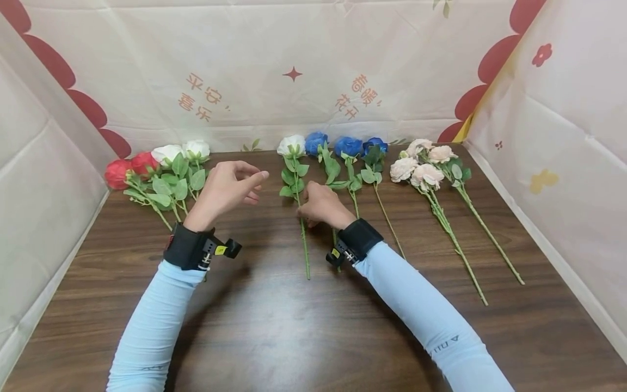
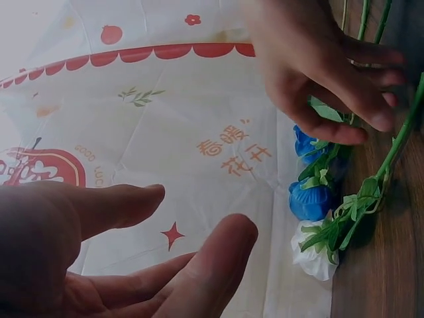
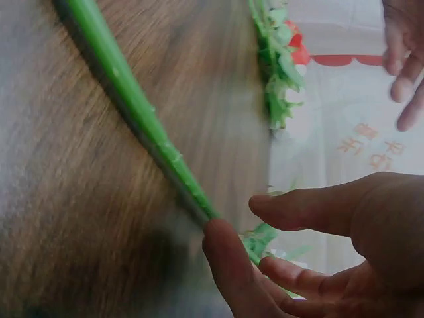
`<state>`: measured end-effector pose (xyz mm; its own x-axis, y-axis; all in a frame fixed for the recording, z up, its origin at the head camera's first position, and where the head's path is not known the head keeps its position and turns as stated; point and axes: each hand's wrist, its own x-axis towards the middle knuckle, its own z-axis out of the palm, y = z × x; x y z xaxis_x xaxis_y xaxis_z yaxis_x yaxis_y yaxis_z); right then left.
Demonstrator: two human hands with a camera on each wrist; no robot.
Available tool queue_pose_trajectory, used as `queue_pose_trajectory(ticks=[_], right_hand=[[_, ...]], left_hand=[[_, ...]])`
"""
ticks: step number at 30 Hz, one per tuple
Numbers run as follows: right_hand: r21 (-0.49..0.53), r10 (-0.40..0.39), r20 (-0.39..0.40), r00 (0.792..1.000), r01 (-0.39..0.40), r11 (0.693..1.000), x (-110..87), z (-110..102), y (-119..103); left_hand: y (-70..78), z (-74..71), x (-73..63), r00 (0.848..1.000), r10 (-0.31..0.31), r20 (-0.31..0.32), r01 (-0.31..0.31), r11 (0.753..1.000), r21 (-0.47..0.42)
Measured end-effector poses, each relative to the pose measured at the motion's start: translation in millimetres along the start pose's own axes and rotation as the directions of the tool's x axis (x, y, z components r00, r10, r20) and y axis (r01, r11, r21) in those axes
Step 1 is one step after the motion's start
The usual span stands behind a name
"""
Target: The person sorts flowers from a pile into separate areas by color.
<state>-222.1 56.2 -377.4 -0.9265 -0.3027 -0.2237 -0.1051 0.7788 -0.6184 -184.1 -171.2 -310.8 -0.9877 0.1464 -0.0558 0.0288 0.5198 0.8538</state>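
A white artificial rose [image 1: 292, 145] lies on the table, its green stem [image 1: 305, 245] pointing toward me. My right hand [image 1: 323, 206] is at the middle of that stem. In the right wrist view the index fingertip [image 3: 224, 240] meets the stem, while the thumb [image 3: 285, 209] stands apart from it. My left hand [image 1: 227, 188] hovers near the left bunch, holding nothing, its thumb and fingers spread apart in the left wrist view. Blue roses [image 1: 348, 146] lie just right of the white one, their stems partly hidden by my right hand and wrist.
On the left lie red roses [image 1: 117, 173] and white roses [image 1: 167, 153], their stems partly behind my left arm. Pale pink flowers [image 1: 427, 176] lie at the right. A printed cloth [image 1: 294, 103] walls the dark wooden table [image 1: 274, 326] at the back and sides.
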Motion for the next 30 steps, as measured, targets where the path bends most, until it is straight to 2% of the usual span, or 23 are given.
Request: queue_pose_trajectory(ticks=[2, 5, 9, 13, 16, 18, 20, 23, 26, 28, 30], right_hand=[[-0.016, -0.02, -0.041, 0.999, 0.019, 1.0, -6.8, -3, 0], [0.013, -0.048, -0.071, 0.996, 0.049, 0.999, -17.8, -10, 2], [0.141, -0.063, -0.012, 0.998, 0.064, 0.988, -28.9, -20, 2], [0.22, -0.101, 0.036, 0.994, 0.091, 0.971, -35.7, -32, 0], [0.276, -0.132, 0.056, 0.99, 0.112, 0.955, -39.9, -38, -1], [0.321, -0.142, 0.074, 0.987, 0.111, 0.941, -42.8, -41, -3], [0.357, -0.143, 0.087, 0.986, 0.103, 0.929, -46.1, -44, -4], [0.368, -0.144, 0.089, 0.986, 0.102, 0.924, -50.3, -47, -6], [0.357, -0.148, 0.083, 0.986, 0.109, 0.928, -53.1, -50, -7], [0.352, -0.152, 0.085, 0.985, 0.113, 0.929, -54.4, -50, -8], [0.351, -0.155, 0.09, 0.984, 0.115, 0.929, -54.8, -50, -8]], left_hand=[[1.2, 0.4, -0.4, 1.0, 0.001, -0.006, -0.001, 1.0, 0.026], [2.7, 1.7, -0.4, 1.0, 0.007, -0.011, -0.006, 0.999, 0.051], [2.1, 3.0, -0.2, 1.0, 0.012, -0.012, -0.011, 0.996, 0.089], [-2.7, 1.0, 1.7, 1.0, 0.008, -0.022, -0.005, 0.99, 0.14], [-9.9, -6.8, 6.2, 0.999, 0.0, -0.055, 0.01, 0.983, 0.182], [-18.9, -15.4, 9.7, 0.995, -0.004, -0.098, 0.027, 0.972, 0.234], [-31.3, -25.1, 13.3, 0.987, -0.008, -0.162, 0.06, 0.947, 0.315], [-54.9, -38.0, 16.8, 0.964, -0.024, -0.263, 0.146, 0.878, 0.455], [-76.1, -49.5, 18.4, 0.942, -0.065, -0.33, 0.241, 0.816, 0.525], [-85.7, -55.9, 18.6, 0.931, -0.11, -0.348, 0.292, 0.795, 0.531], [-91.6, -60.2, 18.0, 0.927, -0.133, -0.35, 0.314, 0.784, 0.535]])
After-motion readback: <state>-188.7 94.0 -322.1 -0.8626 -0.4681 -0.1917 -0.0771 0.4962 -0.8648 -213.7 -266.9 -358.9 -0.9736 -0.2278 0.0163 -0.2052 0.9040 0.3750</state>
